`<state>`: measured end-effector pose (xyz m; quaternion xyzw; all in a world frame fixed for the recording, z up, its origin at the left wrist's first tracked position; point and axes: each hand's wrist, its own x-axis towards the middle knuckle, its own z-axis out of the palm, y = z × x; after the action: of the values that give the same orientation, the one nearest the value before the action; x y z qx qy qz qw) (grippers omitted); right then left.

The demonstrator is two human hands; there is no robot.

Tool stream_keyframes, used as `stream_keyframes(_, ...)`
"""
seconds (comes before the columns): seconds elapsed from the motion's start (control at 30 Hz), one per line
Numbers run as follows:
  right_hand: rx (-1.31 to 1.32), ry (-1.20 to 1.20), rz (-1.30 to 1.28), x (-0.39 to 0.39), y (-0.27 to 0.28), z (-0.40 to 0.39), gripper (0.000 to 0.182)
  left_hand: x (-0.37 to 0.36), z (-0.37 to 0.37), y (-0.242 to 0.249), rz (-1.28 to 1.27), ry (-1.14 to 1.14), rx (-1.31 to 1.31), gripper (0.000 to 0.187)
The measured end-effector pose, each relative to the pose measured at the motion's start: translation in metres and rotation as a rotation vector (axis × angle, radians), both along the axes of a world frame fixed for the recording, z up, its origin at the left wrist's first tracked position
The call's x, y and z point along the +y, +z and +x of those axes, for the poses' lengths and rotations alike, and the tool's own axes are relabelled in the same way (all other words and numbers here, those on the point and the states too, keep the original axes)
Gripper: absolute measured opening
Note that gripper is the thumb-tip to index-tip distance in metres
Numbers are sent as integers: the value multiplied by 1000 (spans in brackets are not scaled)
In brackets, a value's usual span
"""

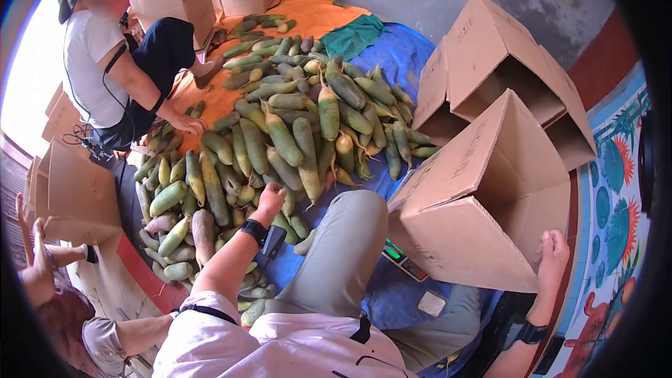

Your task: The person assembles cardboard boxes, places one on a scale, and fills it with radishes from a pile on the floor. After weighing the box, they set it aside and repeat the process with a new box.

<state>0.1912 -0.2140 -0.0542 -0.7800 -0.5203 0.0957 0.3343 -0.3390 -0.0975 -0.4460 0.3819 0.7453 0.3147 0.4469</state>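
A big heap of green radishes (280, 133) lies in front of me. My left hand (270, 201) is low over the near side of the heap, fingers curled together. Whatever it may hold is hidden; a green radish (288, 204) lies right beside it. To my right, a cardboard box (448, 231) stands tilted with its open top facing me and to the right. My right hand (551, 255) grips the near right edge of this box. Beside the box's lower left corner is a digital scale (404, 260) with a lit green display.
More cardboard boxes (490, 49) stand behind mine at the right wall. A co-worker (105, 77) sits at the far left, one hand at the heap. Another person (70, 308) is at the lower left, near a box (77, 189). Orange and blue sheets (402, 49) lie underneath.
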Motion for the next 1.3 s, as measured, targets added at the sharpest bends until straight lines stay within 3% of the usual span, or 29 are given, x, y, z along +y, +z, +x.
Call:
stream_keyframes(0.07,30,-33,91,-5,-3,-11,22,16,10,-2,59,-5,50,49)
stream_keyframes(0.17,-182,-44,141,-8,-7,-25,23,41,21,-4,15,68,76,54)
stream_keyframes(0.3,-355,39,243,-6,-9,-30,24,69,29,15,-116,194,-193,63)
stream_keyframes(0.37,-481,82,270,-3,-9,-31,23,82,29,-2,-87,216,-203,59)
stream_keyframes(0.43,-443,60,210,-6,-5,-33,20,92,29,-12,-9,254,-93,58)
stream_keyframes(0.47,-401,40,150,-8,-4,-34,17,103,25,-41,-3,265,-72,46)
stream_keyframes(0.67,-461,44,153,-6,-4,-33,16,118,28,-29,-80,381,-157,42)
stream_keyframes(0.77,-449,35,155,-5,-4,-34,15,107,32,6,-64,362,-245,40)
stream_keyframes(0.9,-418,27,148,-7,-4,-34,14,89,1,-4,-76,189,-427,41)
stream_keyframes(0.97,-487,81,211,-6,-3,-38,13,64,-10,8,-200,123,-782,45)
stream_keyframes(1.03,-502,79,238,-5,-5,-39,15,36,-19,4,-215,88,-914,42)
stream_keyframes(1.17,-485,74,232,-4,-3,-43,16,-4,-33,8,-343,-18,-1040,26)
stream_keyframes(1.3,-480,74,257,-5,-2,-45,16,-35,-12,73,-311,-44,-1026,33)
